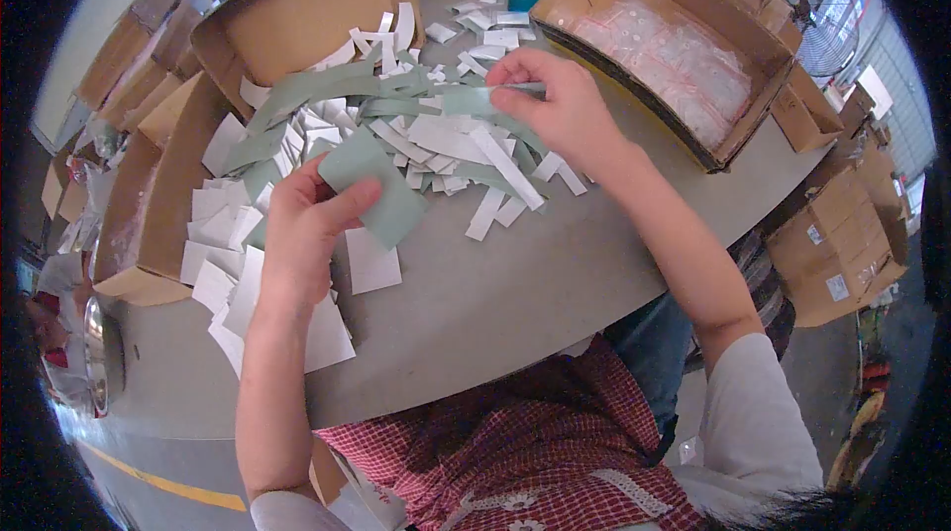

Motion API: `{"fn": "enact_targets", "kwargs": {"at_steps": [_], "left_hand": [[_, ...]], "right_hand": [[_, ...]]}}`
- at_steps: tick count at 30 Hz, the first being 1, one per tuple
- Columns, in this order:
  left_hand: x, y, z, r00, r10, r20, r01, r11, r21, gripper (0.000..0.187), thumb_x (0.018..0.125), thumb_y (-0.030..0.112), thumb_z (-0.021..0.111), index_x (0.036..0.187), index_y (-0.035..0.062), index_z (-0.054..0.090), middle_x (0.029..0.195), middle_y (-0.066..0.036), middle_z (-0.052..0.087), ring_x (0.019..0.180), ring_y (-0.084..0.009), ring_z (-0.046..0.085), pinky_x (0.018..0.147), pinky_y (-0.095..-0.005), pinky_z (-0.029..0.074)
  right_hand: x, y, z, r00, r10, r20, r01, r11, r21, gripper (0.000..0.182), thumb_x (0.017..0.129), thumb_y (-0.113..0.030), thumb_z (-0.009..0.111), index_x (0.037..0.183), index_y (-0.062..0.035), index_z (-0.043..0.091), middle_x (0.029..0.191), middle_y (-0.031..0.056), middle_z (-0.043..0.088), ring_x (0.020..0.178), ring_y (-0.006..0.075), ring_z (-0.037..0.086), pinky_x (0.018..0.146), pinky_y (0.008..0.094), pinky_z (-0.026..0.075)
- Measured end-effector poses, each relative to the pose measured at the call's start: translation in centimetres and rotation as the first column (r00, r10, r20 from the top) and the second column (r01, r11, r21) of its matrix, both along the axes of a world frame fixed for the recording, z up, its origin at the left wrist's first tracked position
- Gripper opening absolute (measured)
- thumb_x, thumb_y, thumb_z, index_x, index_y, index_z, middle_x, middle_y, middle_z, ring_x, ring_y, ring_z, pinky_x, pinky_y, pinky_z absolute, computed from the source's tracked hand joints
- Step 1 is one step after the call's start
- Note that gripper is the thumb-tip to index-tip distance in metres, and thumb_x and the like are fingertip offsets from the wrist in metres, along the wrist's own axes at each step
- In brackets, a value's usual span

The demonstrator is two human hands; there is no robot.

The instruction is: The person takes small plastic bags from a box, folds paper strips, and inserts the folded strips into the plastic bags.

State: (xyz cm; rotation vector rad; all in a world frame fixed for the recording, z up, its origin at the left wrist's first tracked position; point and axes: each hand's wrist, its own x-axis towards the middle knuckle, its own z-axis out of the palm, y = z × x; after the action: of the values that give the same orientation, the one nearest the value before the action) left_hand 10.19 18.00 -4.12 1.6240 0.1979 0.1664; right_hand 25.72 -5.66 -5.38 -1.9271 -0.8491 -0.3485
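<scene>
Left hand (302,224) pinches green sheet (374,186); right hand (555,95) pinches green strip (475,98), peeling. Best pull slow, flat along strip, sheet held steady above scraps (466,150).

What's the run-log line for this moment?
left hand: holds green card | right hand: pinches green strip | table: white slips, boxes

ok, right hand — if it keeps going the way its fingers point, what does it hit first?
The right hand points left along the green strip it pinches. Straight on, it would likely meet the heap of white and green paper scraps first; depth is unclear.
</scene>
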Motion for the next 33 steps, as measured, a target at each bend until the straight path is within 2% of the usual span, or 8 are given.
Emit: {"fn": "enact_targets", "kwargs": {"at_steps": [4, 7, 10, 13, 22, 25, 28, 33], "left_hand": [[-0.1, -0.6, 0.0, 0.999, 0.032, 0.028, -0.031, 0.998, -0.047, 0.029, 0.089, 0.015, 0.072, 0.112, -0.0017, 0.068, 0.098, -0.008, 0.072, 0.085, -0.0154, 0.069, 0.078, -0.0314, 0.057], [-0.1, -0.8, -0.3, 1.0, 0.015, 0.024, -0.013, 0.997, -0.078, 0.027, 0.092, 0.017, 0.068, 0.112, -0.0024, 0.069, 0.099, -0.009, 0.072, 0.085, -0.0156, 0.069, 0.077, -0.0308, 0.059], [0.1, -0.8, -0.9, 0.999, -0.021, 0.033, 0.025, 0.99, -0.136, 0.027, 0.095, 0.016, 0.064, 0.114, -0.0035, 0.068, 0.101, -0.01, 0.072, 0.086, -0.0166, 0.07, 0.078, -0.0313, 0.059], [0.0, -1.2, -0.6, 0.996, -0.077, 0.051, 0.086, 0.976, -0.202, 0.028, 0.095, 0.014, 0.062, 0.116, -0.0045, 0.066, 0.104, -0.011, 0.071, 0.087, -0.0178, 0.07, 0.08, -0.033, 0.06], [-0.2, -1.6, -0.3, 0.993, -0.107, 0.047, 0.115, 0.965, -0.235, 0.028, 0.093, 0.012, 0.065, 0.116, -0.0033, 0.066, 0.103, -0.01, 0.071, 0.086, -0.017, 0.069, 0.078, -0.0328, 0.06], [-0.4, -1.6, -0.4, 0.994, -0.109, 0.031, 0.114, 0.97, -0.215, 0.026, 0.091, 0.012, 0.068, 0.113, -0.0019, 0.069, 0.099, -0.009, 0.072, 0.083, -0.0159, 0.069, 0.074, -0.0312, 0.059], [-0.5, -1.7, -0.4, 0.991, -0.13, 0.01, 0.129, 0.973, -0.191, 0.024, 0.091, 0.013, 0.068, 0.11, -0.0016, 0.07, 0.097, -0.008, 0.072, 0.079, -0.0153, 0.068, 0.07, -0.0297, 0.057], [-0.6, -1.6, -0.5, 0.99, -0.139, 0.032, 0.143, 0.975, -0.171, 0.024, 0.091, 0.013, 0.067, 0.11, -0.0016, 0.071, 0.095, -0.007, 0.073, 0.077, -0.015, 0.067, 0.068, -0.0285, 0.055]], "right_hand": [[-0.4, -0.3, 0.9, 0.96, 0.202, -0.195, -0.185, 0.977, 0.103, 0.02, 0.089, -0.011, 0.068, 0.106, -0.002, 0.067, 0.091, 0.001, 0.069, 0.087, 0.0099, 0.063, 0.082, 0.0264, 0.05], [-2.5, 0.2, 1.7, 0.768, 0.426, -0.478, -0.29, 0.897, 0.334, 0.018, 0.091, -0.012, 0.068, 0.106, -0.0026, 0.066, 0.09, -0.0006, 0.067, 0.084, 0.0073, 0.061, 0.079, 0.024, 0.048], [-4.0, 0.6, 2.0, 0.645, 0.539, -0.541, -0.456, 0.84, 0.294, 0.014, 0.093, -0.013, 0.068, 0.103, -0.0039, 0.065, 0.088, -0.0004, 0.068, 0.082, 0.0058, 0.06, 0.074, 0.0218, 0.047], [-5.1, 1.3, 1.6, 0.696, 0.463, -0.549, -0.45, 0.877, 0.17, 0.013, 0.092, -0.013, 0.069, 0.098, -0.003, 0.064, 0.083, -0.0018, 0.066, 0.077, 0.0042, 0.058, 0.069, 0.0212, 0.045], [-5.7, 2.1, -0.2, 0.899, 0.318, -0.301, -0.333, 0.943, -0.001, 0.016, 0.084, -0.018, 0.075, 0.086, -0.0053, 0.066, 0.059, 0.0047, 0.06, 0.055, 0.0092, 0.053, 0.051, 0.029, 0.042], [-6.8, 2.0, 0.7, 0.918, 0.312, -0.244, -0.337, 0.939, -0.068, 0.014, 0.089, -0.014, 0.073, 0.088, -0.005, 0.063, 0.062, -0.0017, 0.059, 0.059, 0.0029, 0.048, 0.054, 0.0227, 0.037], [-7.0, 2.1, 0.8, 0.94, 0.299, -0.164, -0.317, 0.942, -0.105, 0.023, 0.084, -0.027, 0.076, 0.085, -0.007, 0.064, 0.064, 0.0099, 0.065, 0.056, 0.0244, 0.062, 0.053, 0.0361, 0.047], [-6.9, 2.0, 1.0, 0.988, 0.155, 0.009, -0.149, 0.965, -0.217, 0.03, 0.085, -0.031, 0.075, 0.086, -0.0039, 0.063, 0.073, 0.0126, 0.068, 0.064, 0.0284, 0.065, 0.057, 0.037, 0.049]]}}
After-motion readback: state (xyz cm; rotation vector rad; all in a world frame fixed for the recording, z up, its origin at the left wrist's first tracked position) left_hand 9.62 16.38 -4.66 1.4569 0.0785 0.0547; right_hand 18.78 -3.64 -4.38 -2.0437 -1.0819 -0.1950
